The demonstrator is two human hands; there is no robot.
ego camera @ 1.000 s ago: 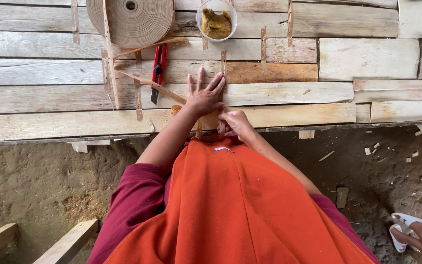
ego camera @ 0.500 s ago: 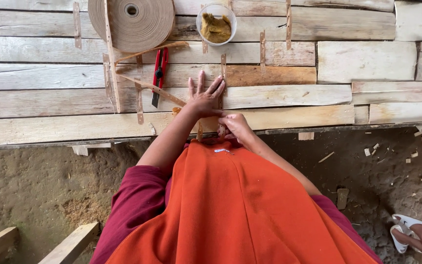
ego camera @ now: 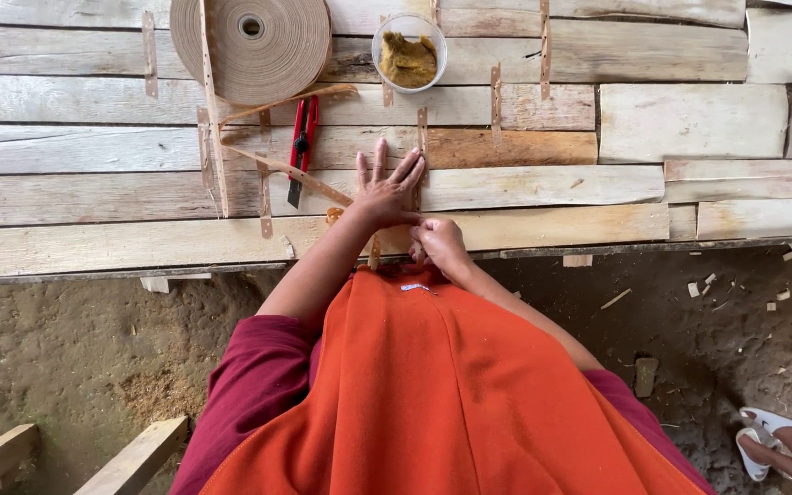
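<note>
Barely anything has moved since the earlier frames: both hands sit in the same spot at frame centre, and the camera has only tipped slightly.

Head view: left hand [ego camera: 385,188] lies flat, fingers spread, pressing on the veneer sheet [ego camera: 543,183] of pale wood strips that fills the upper half of the frame. Right hand [ego camera: 439,243] is just below and beside it at the sheet's near edge, fingertips pinched on the lower end of a short tape strip [ego camera: 421,160] that runs vertically across a seam. Hands are close together, almost touching.

Handling, as a judgement: tape looks thin, light and limp, so hold it by the free end and smooth it along its length; likely to crease or tear if pulled sideways. Veneer strips look thin, stiff along the grain and brittle at the edges, so press flat with the palm rather than lift.

Nearby: tape roll [ego camera: 251,44] upper left, a loose length of tape [ego camera: 295,172] trailing from it toward the left hand. Red utility knife [ego camera: 302,147] below the roll. Clear tub of brownish paste [ego camera: 409,50] at top centre. Dirt floor [ego camera: 93,357] below. Another person's sandalled foot [ego camera: 786,445] is at lower right.
</note>
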